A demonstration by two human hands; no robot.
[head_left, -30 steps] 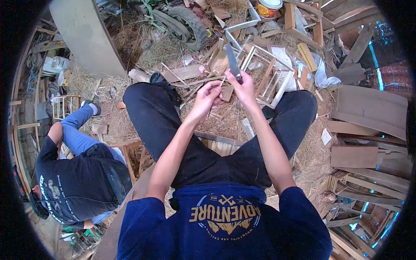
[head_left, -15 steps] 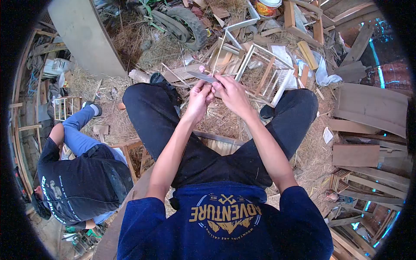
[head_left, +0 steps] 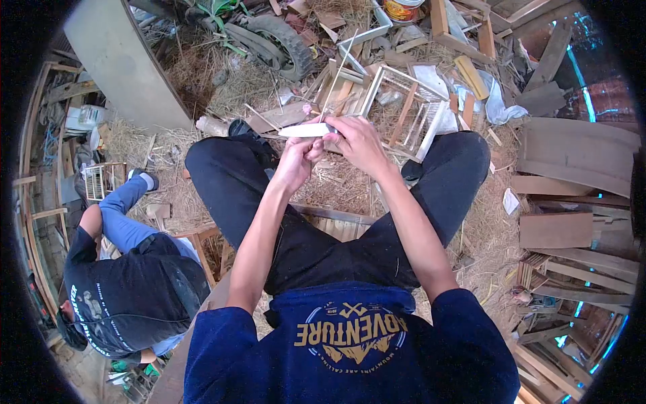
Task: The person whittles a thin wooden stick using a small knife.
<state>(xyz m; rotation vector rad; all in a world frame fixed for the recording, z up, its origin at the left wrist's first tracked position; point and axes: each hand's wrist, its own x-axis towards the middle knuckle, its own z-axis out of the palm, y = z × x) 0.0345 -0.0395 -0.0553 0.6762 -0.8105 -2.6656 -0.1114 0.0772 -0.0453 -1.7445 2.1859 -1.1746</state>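
Note:
My right hand (head_left: 362, 145) is closed around the handle of a knife, its pale blade (head_left: 303, 130) pointing left, nearly level, over my left hand. My left hand (head_left: 297, 161) is curled just below the blade, gripping a thin wooden stick (head_left: 340, 71). The stick rises from between the hands, up and slightly right; its lower end is hidden by the blade and fingers. Both hands are close together above the gap between my bent knees.
Past my hands lie white slatted wooden frames (head_left: 410, 111), a tire (head_left: 286, 50) and a bucket (head_left: 402, 9). A large board (head_left: 124, 60) leans at upper left. Another person (head_left: 138, 289) sits at my left. Planks and panels (head_left: 555, 231) are stacked at right, and straw covers the ground.
The knife blade has turned from slanting up-left to nearly level, its flat now bright. My left hand has shifted slightly left and down. The whole view has tilted a little.

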